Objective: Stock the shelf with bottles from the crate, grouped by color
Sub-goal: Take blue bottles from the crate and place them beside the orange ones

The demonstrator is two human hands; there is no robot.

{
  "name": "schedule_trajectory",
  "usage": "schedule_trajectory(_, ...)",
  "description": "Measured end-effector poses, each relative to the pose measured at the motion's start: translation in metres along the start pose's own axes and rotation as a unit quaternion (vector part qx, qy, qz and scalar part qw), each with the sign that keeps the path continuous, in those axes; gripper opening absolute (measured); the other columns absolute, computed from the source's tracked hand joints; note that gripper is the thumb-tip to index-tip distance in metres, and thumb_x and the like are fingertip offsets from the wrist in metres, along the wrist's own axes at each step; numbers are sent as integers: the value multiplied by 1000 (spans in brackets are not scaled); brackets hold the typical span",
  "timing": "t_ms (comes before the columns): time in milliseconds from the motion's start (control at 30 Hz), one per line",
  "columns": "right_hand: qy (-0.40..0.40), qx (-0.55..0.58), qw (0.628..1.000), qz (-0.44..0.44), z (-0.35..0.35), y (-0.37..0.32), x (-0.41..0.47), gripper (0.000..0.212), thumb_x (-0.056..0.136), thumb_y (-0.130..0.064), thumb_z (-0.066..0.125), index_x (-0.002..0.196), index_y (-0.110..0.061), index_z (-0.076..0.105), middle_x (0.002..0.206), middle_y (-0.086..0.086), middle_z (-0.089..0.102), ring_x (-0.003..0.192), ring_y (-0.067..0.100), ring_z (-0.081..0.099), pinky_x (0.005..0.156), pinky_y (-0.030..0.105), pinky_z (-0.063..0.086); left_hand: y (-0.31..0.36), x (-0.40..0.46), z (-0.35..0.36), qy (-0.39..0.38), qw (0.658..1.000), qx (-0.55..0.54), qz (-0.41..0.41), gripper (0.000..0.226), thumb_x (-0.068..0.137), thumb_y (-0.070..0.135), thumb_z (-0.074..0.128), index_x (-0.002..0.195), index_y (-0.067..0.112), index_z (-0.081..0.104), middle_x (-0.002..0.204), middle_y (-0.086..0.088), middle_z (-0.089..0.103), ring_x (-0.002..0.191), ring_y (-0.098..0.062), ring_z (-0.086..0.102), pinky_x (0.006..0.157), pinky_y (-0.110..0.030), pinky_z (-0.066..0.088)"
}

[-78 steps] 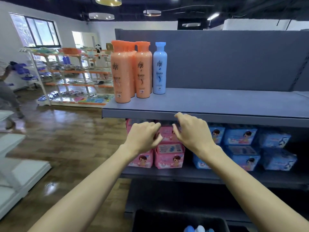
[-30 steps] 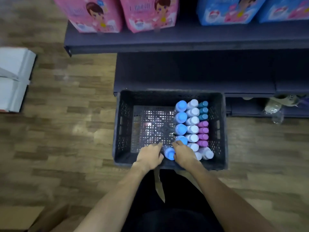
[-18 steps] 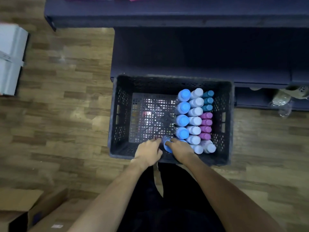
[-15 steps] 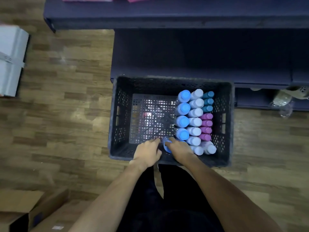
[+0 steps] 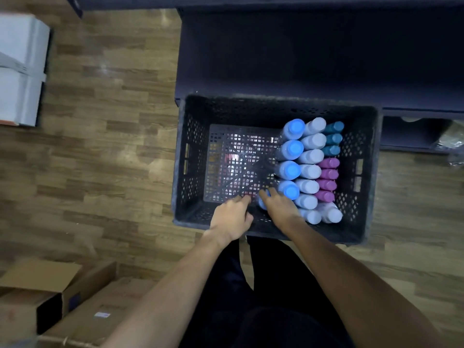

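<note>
A dark grey crate stands on the wooden floor in front of my legs. Its right half holds upright bottles in rows: blue caps, white caps, teal caps and purple caps. Both my hands reach into the crate's near side. My right hand lies over the nearest blue bottle, which is mostly hidden under its fingers. My left hand sits just left of that bottle with loosely curled fingers and a small gap to it.
The dark base of the shelf unit rises right behind the crate. Cardboard boxes lie at the lower left, white boxes at the upper left. A plastic-wrapped item sits at the right edge.
My view dropped from the shelf top to the crate, and both hands came down into its near side around the nearest blue bottle. Over the last half second they barely shifted.
</note>
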State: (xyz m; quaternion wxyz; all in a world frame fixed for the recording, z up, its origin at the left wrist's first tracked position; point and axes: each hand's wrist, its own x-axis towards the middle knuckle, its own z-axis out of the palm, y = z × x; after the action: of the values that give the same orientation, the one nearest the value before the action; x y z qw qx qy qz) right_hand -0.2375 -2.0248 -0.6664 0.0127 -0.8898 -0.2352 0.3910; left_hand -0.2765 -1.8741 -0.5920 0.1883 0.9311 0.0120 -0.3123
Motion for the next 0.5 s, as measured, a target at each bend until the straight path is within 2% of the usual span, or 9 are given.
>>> schedule_trajectory(233,30,57,998,24,9,-2,6,64,87,3,58,143,-16,33,137,12,38,115,35,54,76,38,49,-11,7,11,11,1000,12,-16,27,89,27,50,114,17,51,108,-2,62,97,-25,59,72,-36,48)
schedule_trajectory(367,48,95,993,41,16,-1,12,65,87,-7,64,143,-16,32,133,11,42,104,36,59,70,40,49,-21,20,12,28,998,32,-34,25,89,27,50,112,16,51,106,-3,62,96,-26,59,69,-35,44)
schedule_trajectory(500,71,148,985,59,21,-4,17,75,84,-15,73,145,-11,29,130,10,49,102,35,62,71,41,50,-30,36,13,25,999,23,-32,30,90,26,50,118,16,49,108,-5,62,97,-27,59,72,-36,47)
